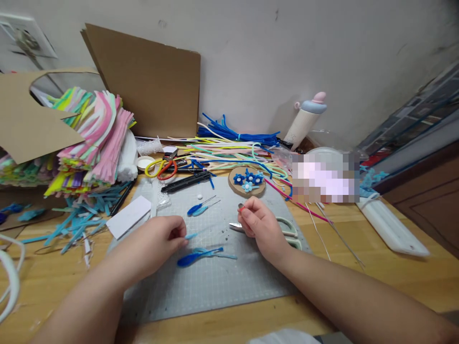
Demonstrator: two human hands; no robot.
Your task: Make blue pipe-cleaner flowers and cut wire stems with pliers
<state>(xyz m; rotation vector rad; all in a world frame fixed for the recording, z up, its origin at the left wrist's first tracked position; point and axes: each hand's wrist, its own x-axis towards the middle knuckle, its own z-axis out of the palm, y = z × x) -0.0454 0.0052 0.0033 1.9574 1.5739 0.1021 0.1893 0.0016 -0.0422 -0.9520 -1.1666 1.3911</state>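
Note:
My left hand [167, 239] pinches a light-blue pipe cleaner piece [191, 236] over the grey cutting mat, with what looks like a thin wire running right from it. My right hand [260, 224] is closed around a red lighter [241, 207], its metal top pointing up left; most of it is hidden by the fingers. Just below the left fingers lie dark- and light-blue pipe cleaner leaves [195, 256]. Farther back are two smaller blue leaves on wire stems [199, 209]. Scissors with pale green handles [287, 227] lie partly behind my right hand.
A round cardboard disc [234, 186] carries blue flowers. Orange-yellow scissors [161, 168], black pens [186, 180] and loose pipe cleaners [236, 155] lie behind the cutting mat [215, 296]. Pipe cleaner bundles [96, 138] stand left; a white bottle [304, 119] and a white glue gun [392, 227] are right.

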